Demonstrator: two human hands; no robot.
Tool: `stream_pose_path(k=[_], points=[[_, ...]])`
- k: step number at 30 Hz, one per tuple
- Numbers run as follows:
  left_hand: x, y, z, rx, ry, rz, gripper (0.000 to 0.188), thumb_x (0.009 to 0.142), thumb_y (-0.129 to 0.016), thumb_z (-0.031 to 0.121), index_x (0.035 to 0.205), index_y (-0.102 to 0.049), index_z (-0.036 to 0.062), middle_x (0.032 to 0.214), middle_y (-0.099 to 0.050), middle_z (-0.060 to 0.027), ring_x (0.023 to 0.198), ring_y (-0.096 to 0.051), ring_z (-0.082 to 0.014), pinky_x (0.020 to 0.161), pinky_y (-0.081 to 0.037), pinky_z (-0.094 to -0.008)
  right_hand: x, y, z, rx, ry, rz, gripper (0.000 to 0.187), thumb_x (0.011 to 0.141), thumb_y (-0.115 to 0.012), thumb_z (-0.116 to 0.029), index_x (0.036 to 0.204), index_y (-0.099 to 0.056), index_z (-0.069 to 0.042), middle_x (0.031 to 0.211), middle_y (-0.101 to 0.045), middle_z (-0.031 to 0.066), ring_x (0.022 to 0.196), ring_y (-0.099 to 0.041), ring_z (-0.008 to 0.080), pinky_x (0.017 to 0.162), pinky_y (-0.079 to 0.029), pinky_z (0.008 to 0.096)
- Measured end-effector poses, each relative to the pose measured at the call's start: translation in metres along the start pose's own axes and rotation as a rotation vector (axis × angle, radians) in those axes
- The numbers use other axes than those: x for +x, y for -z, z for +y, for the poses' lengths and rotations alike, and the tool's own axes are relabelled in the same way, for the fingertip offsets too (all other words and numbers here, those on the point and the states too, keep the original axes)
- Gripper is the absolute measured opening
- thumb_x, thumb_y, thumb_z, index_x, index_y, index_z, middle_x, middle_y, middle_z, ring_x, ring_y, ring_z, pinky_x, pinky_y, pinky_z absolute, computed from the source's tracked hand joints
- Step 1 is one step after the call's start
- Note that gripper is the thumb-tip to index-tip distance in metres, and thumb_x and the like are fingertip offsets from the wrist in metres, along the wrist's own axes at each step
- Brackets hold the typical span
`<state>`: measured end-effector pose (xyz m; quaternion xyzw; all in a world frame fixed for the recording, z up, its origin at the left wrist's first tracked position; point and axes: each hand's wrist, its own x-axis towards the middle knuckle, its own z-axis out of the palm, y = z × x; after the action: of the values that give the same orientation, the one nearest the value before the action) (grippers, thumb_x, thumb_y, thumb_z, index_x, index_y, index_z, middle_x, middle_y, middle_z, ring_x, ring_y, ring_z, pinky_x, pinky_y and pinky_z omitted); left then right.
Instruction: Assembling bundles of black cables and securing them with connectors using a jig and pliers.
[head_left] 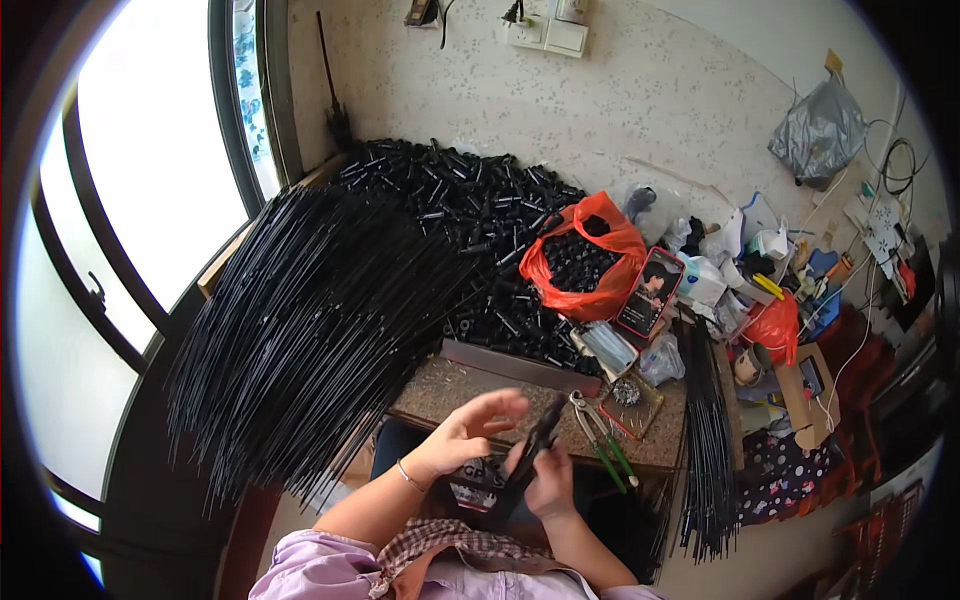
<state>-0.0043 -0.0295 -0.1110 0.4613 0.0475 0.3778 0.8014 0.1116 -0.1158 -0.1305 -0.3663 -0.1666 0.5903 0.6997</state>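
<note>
My right hand (547,482) grips a short black tube-shaped part (536,445), holding it tilted over the near edge of the work table (455,385). My left hand (472,430) hovers just left of the part with fingers spread and nothing in it. A large fan of long thin black rods (305,320) lies across the table's left side. Behind it is a heap of short black tubes (470,215).
Green-handled pliers (603,440) lie on the table right of my hands. An orange plastic bag (583,255) of black parts, a phone (650,292), a second rod bundle (705,440) and cluttered boxes stand to the right. A window is at left.
</note>
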Motion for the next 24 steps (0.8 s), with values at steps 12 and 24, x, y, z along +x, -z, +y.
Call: stream_pose_path(k=[12, 24], points=[[-0.007, -0.012, 0.021, 0.727, -0.111, 0.023, 0.028, 0.059, -0.066, 0.005, 0.082, -0.051, -0.0004, 0.072, -0.052, -0.0022, 0.070, -0.047, -0.0085, 0.064, -0.039, -0.0219, -0.011, -0.013, -0.007, -0.635, 0.502, -0.203, 0.011, 0.067, -0.057, 0.001, 0.078, -0.053, 0.003, 0.076, -0.054, 0.0056, 0.065, -0.049, 0.0066, 0.054, -0.038, 0.0157], [-0.012, 0.020, 0.012, 0.428, 0.036, -0.287, 0.044, 0.055, -0.069, 0.019, 0.089, -0.052, -0.0031, 0.084, -0.053, -0.0102, 0.075, -0.048, -0.0189, 0.067, -0.037, -0.0296, 0.009, -0.006, -0.015, -0.381, 0.181, -0.566, 0.023, 0.056, -0.063, 0.009, 0.070, -0.049, -0.002, 0.069, -0.052, 0.0023, 0.062, -0.050, 0.0068, 0.056, -0.042, 0.0187]])
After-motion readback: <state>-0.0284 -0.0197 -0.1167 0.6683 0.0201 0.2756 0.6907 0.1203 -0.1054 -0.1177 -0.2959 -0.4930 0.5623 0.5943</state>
